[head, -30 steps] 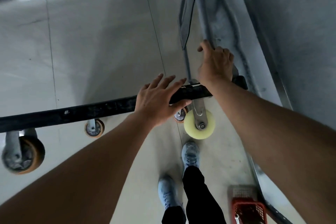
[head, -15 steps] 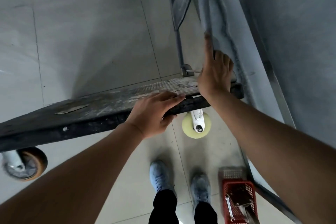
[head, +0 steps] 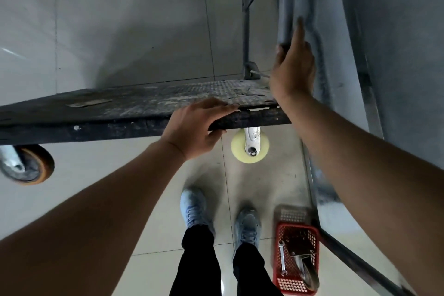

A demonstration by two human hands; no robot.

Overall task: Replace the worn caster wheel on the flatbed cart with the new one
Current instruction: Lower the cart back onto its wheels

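Note:
The black flatbed cart deck (head: 125,106) lies nearly level, its scuffed top facing me. Under its near right corner hangs a clean cream caster wheel (head: 249,149) in a bright fork. At the left corner sits an orange-rimmed caster (head: 31,163). My left hand (head: 194,127) grips the deck's near edge, fingers on top and thumb beneath. My right hand (head: 293,72) holds the grey cart handle tube (head: 286,14) between thumb and fingers, the index stretched up along it.
A red plastic basket (head: 278,279) stands on the tiled floor at lower right, holding a wrench (head: 282,257) and a metal caster (head: 305,262). My two shoes (head: 194,206) stand just below the deck edge. A grey wall and metal rail (head: 346,245) run along the right.
The deck has swung from edge-on to nearly flat, showing its top. My left hand went from open against the edge to gripping it. My right hand slid up the handle tube.

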